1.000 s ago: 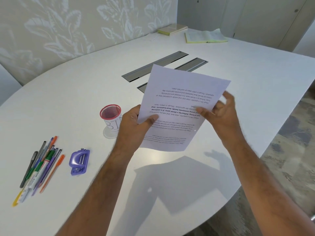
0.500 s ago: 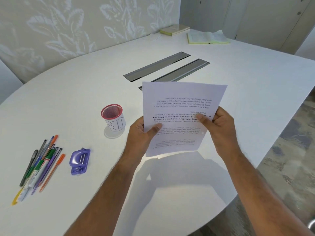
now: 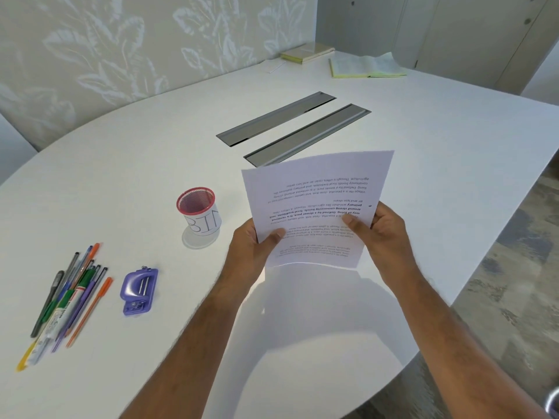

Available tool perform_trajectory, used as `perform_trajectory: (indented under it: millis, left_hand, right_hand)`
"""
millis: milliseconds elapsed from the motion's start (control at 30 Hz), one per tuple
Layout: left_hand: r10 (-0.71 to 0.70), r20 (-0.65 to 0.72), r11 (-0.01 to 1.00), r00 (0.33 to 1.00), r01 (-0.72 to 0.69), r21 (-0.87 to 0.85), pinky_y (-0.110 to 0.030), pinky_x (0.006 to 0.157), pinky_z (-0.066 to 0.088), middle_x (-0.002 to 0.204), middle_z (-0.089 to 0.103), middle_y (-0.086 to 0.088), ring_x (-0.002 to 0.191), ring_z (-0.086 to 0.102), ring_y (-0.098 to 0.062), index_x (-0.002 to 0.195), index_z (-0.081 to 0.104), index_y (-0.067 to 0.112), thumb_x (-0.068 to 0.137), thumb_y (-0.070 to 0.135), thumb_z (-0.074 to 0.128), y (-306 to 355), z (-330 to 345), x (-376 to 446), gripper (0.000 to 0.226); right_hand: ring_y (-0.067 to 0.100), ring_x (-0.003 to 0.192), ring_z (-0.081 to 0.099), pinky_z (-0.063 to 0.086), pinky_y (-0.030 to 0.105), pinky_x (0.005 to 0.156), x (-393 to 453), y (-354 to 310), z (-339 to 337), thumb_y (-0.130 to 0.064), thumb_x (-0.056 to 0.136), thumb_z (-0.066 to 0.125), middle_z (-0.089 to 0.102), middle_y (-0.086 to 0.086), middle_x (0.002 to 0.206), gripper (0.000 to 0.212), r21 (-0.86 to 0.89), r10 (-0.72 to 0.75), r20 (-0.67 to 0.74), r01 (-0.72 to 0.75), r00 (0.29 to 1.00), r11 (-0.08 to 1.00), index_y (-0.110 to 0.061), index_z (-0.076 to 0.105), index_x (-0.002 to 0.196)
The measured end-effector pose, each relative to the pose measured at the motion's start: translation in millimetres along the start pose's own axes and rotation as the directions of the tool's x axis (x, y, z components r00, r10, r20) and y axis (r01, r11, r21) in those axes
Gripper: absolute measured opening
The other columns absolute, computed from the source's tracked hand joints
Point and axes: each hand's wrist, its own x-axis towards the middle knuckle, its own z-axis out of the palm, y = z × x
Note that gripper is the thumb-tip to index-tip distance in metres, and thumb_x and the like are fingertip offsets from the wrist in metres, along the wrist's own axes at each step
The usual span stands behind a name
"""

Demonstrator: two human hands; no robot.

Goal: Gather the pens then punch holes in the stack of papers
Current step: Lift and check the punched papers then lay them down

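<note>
Two hands held the stack of papers (image 3: 317, 207) upright above the near right part of the white table (image 3: 151, 164), its printed text upside down to the camera. The left hand (image 3: 252, 252) pinched the stack's left edge with its thumb on the front; the right hand (image 3: 385, 237) gripped the right edge the same way. Far to the left, the pens (image 3: 65, 300) lay loose in a bundle near the table edge. Just right of them sat the purple hole punch (image 3: 137, 291), and farther back stood a red mesh cup (image 3: 198, 211) marked BIN.
</note>
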Motion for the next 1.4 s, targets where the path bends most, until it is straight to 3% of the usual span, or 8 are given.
perform_trajectory:
  millis: [300, 400, 533, 633, 733, 900, 1167, 1400]
  left_hand:
    - [0.037, -0.106, 0.999, 0.994, -0.039, -0.016, -0.033, 0.099, 0.058, 0.126, 0.072, 0.011, 0.112, 0.072, -0.008, 0.13, 0.052, 0.026, 0.09, 0.007, 0.08, 12, -7, 9, 0.053]
    - [0.196, -0.246, 0.98, 0.949, -0.198, 0.019, -0.034, 0.103, 0.055, 0.144, 0.056, 0.01, 0.123, 0.062, -0.008, 0.145, 0.039, 0.028, 0.085, 0.007, 0.085, 31, -13, 13, 0.078]
    - [0.473, -0.325, 0.865, 0.819, -0.361, 0.348, -0.048, 0.113, 0.045, 0.16, 0.035, 0.008, 0.141, 0.043, -0.013, 0.157, 0.029, 0.023, 0.083, 0.026, 0.087, 56, -27, 8, 0.094]
    - [0.556, -0.203, 0.747, 0.806, -0.377, 0.548, -0.05, 0.11, 0.046, 0.154, 0.044, 0.017, 0.142, 0.039, -0.009, 0.151, 0.041, 0.031, 0.083, 0.038, 0.085, 73, -33, 1, 0.081]
    - [0.522, -0.096, 0.678, 0.848, -0.344, 0.65, -0.02, 0.1, 0.041, 0.128, 0.062, 0.023, 0.118, 0.051, -0.012, 0.124, 0.064, 0.039, 0.085, 0.041, 0.083, 77, -34, -2, 0.043]
    - [0.362, -0.005, 0.85, 0.932, -0.328, 0.412, -0.013, 0.063, 0.044, 0.079, 0.075, 0.021, 0.072, 0.064, -0.002, 0.089, 0.077, 0.027, 0.092, 0.027, 0.08, 73, -31, -2, 0.004]
    - [0.269, -0.085, 0.931, 0.959, -0.236, 0.28, -0.013, 0.06, 0.054, 0.086, 0.076, 0.029, 0.074, 0.073, -0.001, 0.102, 0.076, 0.027, 0.092, 0.031, 0.079, 52, -47, 8, 0.011]
    - [0.205, -0.167, 0.973, 0.964, -0.183, 0.142, -0.02, 0.07, 0.061, 0.096, 0.078, 0.026, 0.084, 0.075, -0.005, 0.099, 0.073, 0.038, 0.091, 0.029, 0.08, 34, -63, 12, 0.014]
  right_hand:
    - [0.01, 0.1, 0.076, 0.06, 0.024, 0.082, 1, -12, -7, -0.022, 0.098, 0.073, 0.08, -0.01, 0.112, 0.023, -0.219, -0.101, 0.013, 0.101, 0.995, 0.97, -0.02, 0.072, 0.12]
    - [-0.006, 0.088, 0.072, 0.055, 0.012, 0.073, 6, -34, -9, -0.025, 0.098, 0.072, 0.076, -0.018, 0.102, 0.019, -0.343, -0.164, 0.029, 0.164, 0.986, 0.925, -0.016, 0.07, 0.114]
    - [-0.01, 0.08, 0.064, 0.048, 0.008, 0.063, 9, -54, -11, -0.028, 0.101, 0.068, 0.071, -0.026, 0.096, 0.004, -0.482, -0.224, 0.102, 0.245, 0.969, 0.841, -0.025, 0.065, 0.101]
    - [-0.004, 0.084, 0.063, 0.043, 0.011, 0.063, 9, -62, -11, -0.027, 0.103, 0.065, 0.072, -0.024, 0.091, 0.005, -0.556, -0.247, 0.194, 0.314, 0.949, 0.77, -0.03, 0.064, 0.099]
    - [0.014, 0.095, 0.06, 0.043, 0.029, 0.081, 11, -64, -6, -0.027, 0.103, 0.063, 0.067, -0.029, 0.094, 0.008, -0.62, -0.273, 0.275, 0.387, 0.922, 0.682, -0.034, 0.065, 0.1]
    - [0.006, 0.106, 0.038, 0.034, 0.021, 0.089, 11, -58, -2, -0.03, 0.102, 0.065, 0.06, -0.032, 0.092, 0.011, -0.654, -0.259, 0.29, 0.388, 0.922, 0.65, -0.041, 0.061, 0.1]
    - [0.01, 0.112, 0.058, 0.031, 0.044, 0.104, 17, -44, -23, -0.037, 0.082, 0.086, 0.066, -0.013, 0.118, 0.031, -0.699, -0.39, 0.01, 0.286, 0.921, 0.656, -0.036, 0.057, 0.092]
    - [0.006, 0.112, 0.069, 0.048, 0.042, 0.11, 12, -32, -39, -0.019, 0.086, 0.085, 0.078, -0.009, 0.111, 0.023, -0.332, -0.224, -0.076, 0.187, 0.972, 0.925, -0.008, 0.065, 0.091]
